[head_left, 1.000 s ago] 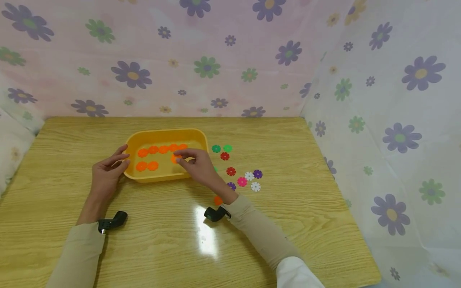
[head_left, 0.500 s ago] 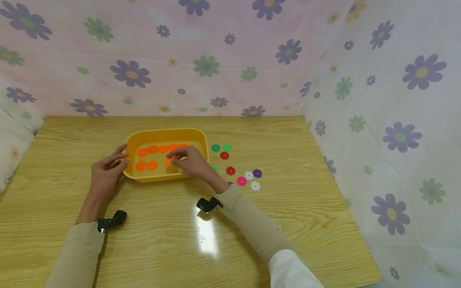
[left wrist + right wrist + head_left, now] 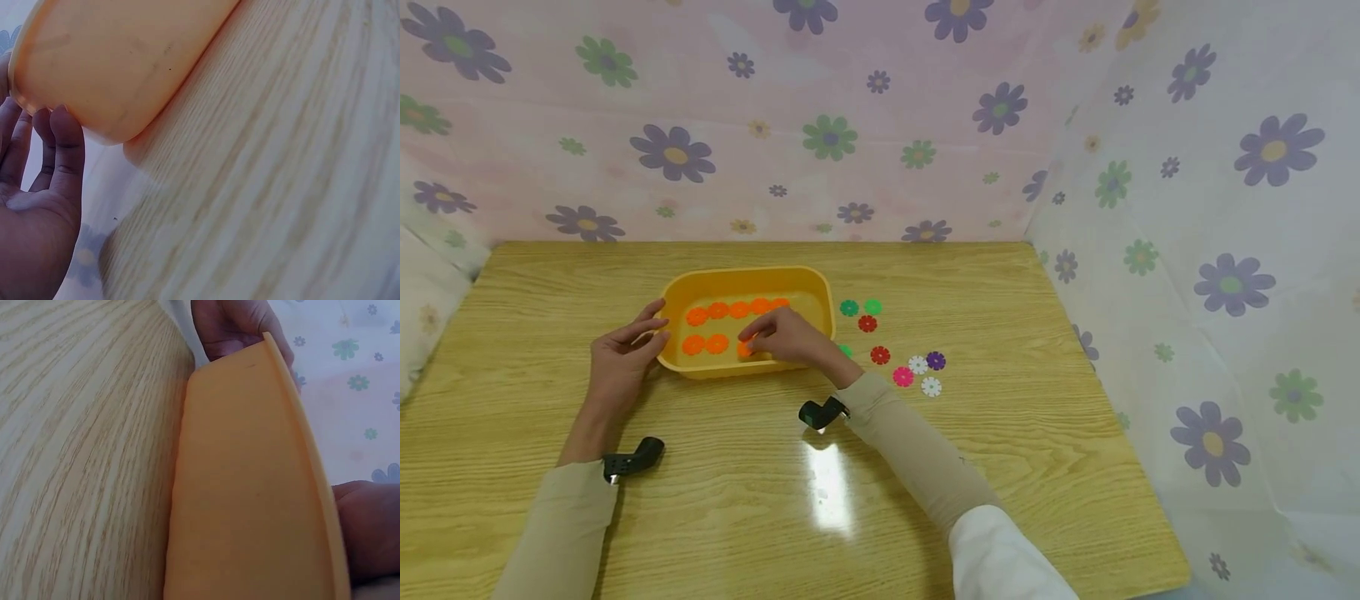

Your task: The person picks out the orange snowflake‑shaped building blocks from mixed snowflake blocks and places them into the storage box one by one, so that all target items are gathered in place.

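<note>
A yellow plastic basin [image 3: 805, 287] sits on the table with several orange snowflake discs [image 3: 718, 310] lying flat inside, in a back row and a shorter front row. My left hand [image 3: 621, 358] holds the basin's left end, its fingertips at the rim; the left wrist view has the thumb against the outer wall. Inside the basin, my right hand [image 3: 793, 337] pinches an orange snowflake disc [image 3: 745, 347] between thumb and finger, low over the front row. In the right wrist view the basin wall [image 3: 244, 475] hides that disc and the right fingertips.
Right of the basin lie loose snowflake discs: green ones [image 3: 872, 307], red ones [image 3: 880, 356], a pink one [image 3: 903, 377], white ones [image 3: 931, 387] and a purple one [image 3: 936, 361]. Flower-patterned cloth [image 3: 865, 167] hangs behind the wooden table [image 3: 700, 500].
My right hand has moved left and slightly nearer within the basin, carrying the orange disc toward the front row. The left hand stays at the rim.
</note>
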`<state>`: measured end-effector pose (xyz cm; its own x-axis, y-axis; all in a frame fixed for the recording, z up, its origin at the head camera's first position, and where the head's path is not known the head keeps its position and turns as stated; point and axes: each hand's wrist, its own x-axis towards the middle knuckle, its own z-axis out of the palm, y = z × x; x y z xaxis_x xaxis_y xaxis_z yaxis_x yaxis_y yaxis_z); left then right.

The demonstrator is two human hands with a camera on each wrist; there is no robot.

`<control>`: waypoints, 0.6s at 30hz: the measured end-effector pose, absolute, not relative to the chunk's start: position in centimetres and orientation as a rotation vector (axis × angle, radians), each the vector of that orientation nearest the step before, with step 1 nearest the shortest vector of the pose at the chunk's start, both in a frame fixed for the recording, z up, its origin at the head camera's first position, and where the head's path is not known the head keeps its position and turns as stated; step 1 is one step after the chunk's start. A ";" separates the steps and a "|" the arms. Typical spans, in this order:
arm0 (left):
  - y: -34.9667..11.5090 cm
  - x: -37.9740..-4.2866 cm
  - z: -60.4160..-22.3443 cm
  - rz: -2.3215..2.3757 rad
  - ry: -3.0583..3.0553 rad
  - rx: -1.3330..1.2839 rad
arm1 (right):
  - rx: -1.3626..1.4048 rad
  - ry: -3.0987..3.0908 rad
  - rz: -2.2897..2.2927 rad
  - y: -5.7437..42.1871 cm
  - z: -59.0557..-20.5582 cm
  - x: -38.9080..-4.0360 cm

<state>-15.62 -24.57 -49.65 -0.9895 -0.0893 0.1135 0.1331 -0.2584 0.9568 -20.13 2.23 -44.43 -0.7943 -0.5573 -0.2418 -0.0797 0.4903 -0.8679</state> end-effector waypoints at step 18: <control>-24.4 -15.7 -49.5 -2.398 -1.824 -0.028 | -0.509 2.255 -1.128 0.9 -44.8 -21.1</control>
